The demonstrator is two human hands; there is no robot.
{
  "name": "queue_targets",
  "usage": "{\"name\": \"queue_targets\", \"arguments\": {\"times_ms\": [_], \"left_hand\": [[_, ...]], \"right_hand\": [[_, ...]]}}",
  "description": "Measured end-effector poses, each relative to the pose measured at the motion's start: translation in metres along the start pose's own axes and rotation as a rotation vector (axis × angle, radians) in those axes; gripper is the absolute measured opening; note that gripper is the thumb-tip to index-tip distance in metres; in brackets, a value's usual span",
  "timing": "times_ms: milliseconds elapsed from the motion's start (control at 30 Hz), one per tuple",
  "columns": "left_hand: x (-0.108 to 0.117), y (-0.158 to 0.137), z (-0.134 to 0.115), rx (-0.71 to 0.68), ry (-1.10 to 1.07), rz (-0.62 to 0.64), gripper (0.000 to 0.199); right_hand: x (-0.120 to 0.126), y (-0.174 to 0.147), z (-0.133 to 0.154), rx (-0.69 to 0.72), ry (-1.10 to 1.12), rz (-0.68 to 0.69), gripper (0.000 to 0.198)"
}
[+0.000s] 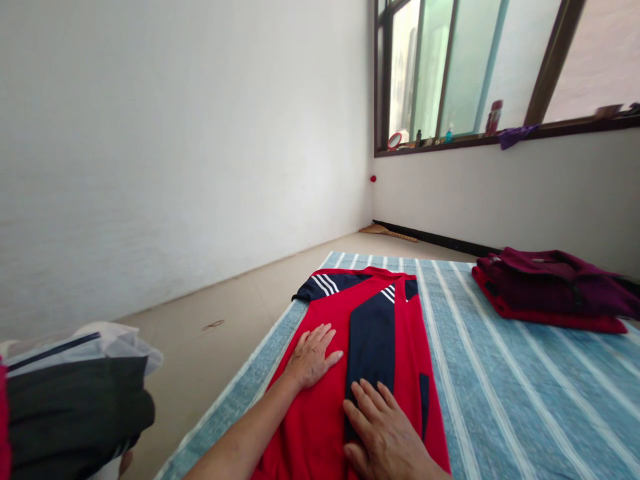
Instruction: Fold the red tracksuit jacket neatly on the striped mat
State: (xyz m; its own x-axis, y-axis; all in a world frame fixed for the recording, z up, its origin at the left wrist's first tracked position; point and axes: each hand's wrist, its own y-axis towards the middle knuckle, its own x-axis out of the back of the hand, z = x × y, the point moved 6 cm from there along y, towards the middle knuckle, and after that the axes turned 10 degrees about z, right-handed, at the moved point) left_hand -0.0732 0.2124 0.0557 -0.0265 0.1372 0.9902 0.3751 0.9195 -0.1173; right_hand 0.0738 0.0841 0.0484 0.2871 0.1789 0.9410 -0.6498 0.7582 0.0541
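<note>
A red and navy jacket (327,313) with white stripes at the shoulder lies on a blue striped cloth (480,393). One navy sleeve (371,333) is folded lengthwise over its body. My left hand (311,357) rests flat on the red part, left of that sleeve, fingers stretched out. Lower down, my right hand (377,427) lies on the sleeve and the red fabric beside it, its fingers extended. Neither hand grips the cloth. The jacket's lower end runs out of the frame.
On the right of the cloth is a stack of folded garments, a maroon one (550,283) over a red one (575,325). Dark and white clothes (80,400) are piled at the left edge. A straw broom (385,231) lies by the wall under a window (465,73).
</note>
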Motion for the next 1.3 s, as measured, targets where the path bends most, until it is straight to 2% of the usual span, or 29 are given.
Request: {"name": "queue_targets", "arguments": {"times_ms": [267,1300], "left_hand": [[0.0019,-0.0016,-0.0016,-0.004,-0.007,0.0,0.058],[-0.0017,0.0003,0.0015,-0.018,-0.012,-0.023,0.058]], "right_hand": [[-0.0023,-0.0006,-0.0012,-0.002,-0.021,-0.031,0.051],[-0.0004,-0.0004,-0.0001,-0.011,0.002,-0.013,0.051]]}}
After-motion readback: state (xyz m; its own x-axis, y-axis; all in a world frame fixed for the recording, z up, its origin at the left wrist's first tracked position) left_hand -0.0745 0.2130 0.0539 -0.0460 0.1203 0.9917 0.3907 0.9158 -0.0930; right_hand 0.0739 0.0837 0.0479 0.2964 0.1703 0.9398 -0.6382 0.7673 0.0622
